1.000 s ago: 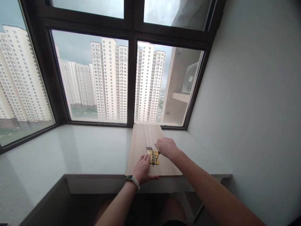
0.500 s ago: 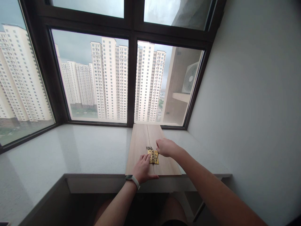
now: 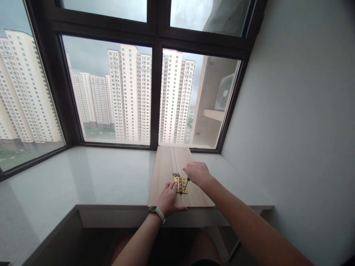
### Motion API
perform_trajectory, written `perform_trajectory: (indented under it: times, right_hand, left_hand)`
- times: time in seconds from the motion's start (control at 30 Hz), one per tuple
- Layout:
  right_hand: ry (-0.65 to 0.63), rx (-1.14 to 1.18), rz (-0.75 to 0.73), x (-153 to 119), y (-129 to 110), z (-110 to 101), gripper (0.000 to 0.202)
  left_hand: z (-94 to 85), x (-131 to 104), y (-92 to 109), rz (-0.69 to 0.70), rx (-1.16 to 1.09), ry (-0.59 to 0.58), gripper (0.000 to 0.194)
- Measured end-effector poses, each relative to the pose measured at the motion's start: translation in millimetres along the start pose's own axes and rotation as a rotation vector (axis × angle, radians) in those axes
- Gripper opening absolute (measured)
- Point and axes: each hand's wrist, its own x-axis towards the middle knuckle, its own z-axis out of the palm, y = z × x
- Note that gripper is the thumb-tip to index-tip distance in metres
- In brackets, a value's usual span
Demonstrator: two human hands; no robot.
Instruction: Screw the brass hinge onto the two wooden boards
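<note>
A gold-coloured hinge (image 3: pixel 181 184) lies unfolded across the seam between two pale wooden boards (image 3: pixel 163 162). My left hand (image 3: pixel 168 199), with a smartwatch on its wrist, rests on the hinge's left leaf, fingers stretched out and thumb spread over the near part of the boards. Closed around the handle of a screwdriver (image 3: pixel 187 181) is my right hand (image 3: pixel 197 173), just above and right of the hinge. The screwdriver's dark shaft slants down to the right leaf; its handle is mostly hidden in the fist. Several small screws (image 3: pixel 175 174) lie just beyond the hinge.
The boards lie on a white windowsill (image 3: pixel 116 177), reaching from its front edge to the dark window frame (image 3: pixel 155 111). A plain wall (image 3: pixel 291 111) rises on the right. My knees show below the sill.
My right hand has turned and shifted slightly up and to the right, so more of the screwdriver shows. The left hand and the hinge stay in place.
</note>
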Motion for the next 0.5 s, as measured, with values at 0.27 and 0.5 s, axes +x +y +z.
perform_trajectory:
  times: [0.27, 0.5]
  right_hand:
    - [0.006, 0.032, -0.056, -1.0, 1.8, 0.5, 0.037]
    - [-0.032, 0.085, -0.105, 0.3, 3.3, 2.8, 0.032]
  left_hand:
    - [1.4, -0.3, -1.6, -0.004, -0.016, 0.011, 0.112]
    - [-1.7, -1.0, -0.7, -0.003, -0.021, 0.007, 0.114]
